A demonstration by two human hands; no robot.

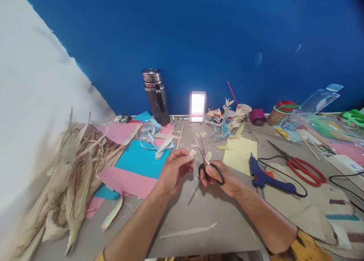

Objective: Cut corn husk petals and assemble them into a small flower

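A gray-brown desk [233, 230] fills the foreground, one long pale strip [189, 230] lying across its near part. Just beyond, two bare hands work above the surface: the left hand [178, 168] has its grip pressed together on one small pale piece [192, 154], while the right hand [213, 173] closes its grip around the black-handled scissors [218, 174] — blades parted in a narrow V, tips pointing away. One thin green stick [194, 193] lies just below them.

At left, a heap of dried husks [79, 170] rests beside pink paper [127, 181], a bright blue sheet [139, 164] and loops of pale blue ribbon [149, 132]. At right, one blue glue gun [271, 180] lies beside the red-handled scissors [305, 170] — making two pairs in view — with one yellow sheet [241, 154] to their left and a beige cloth [301, 209] nearby.

Farther back stand one dark flask [156, 101], one bright, blurred screen [198, 106] and a cluster of pale flowers on blue stems [224, 122]. Two paper cups follow, the first [243, 110] with one red stick [231, 91], the second [274, 116] topped with red and green material; one clear bottle [313, 105] leans beside it. Behind rises a deep blue wall [199, 37], meeting a white wall [36, 75] at left.
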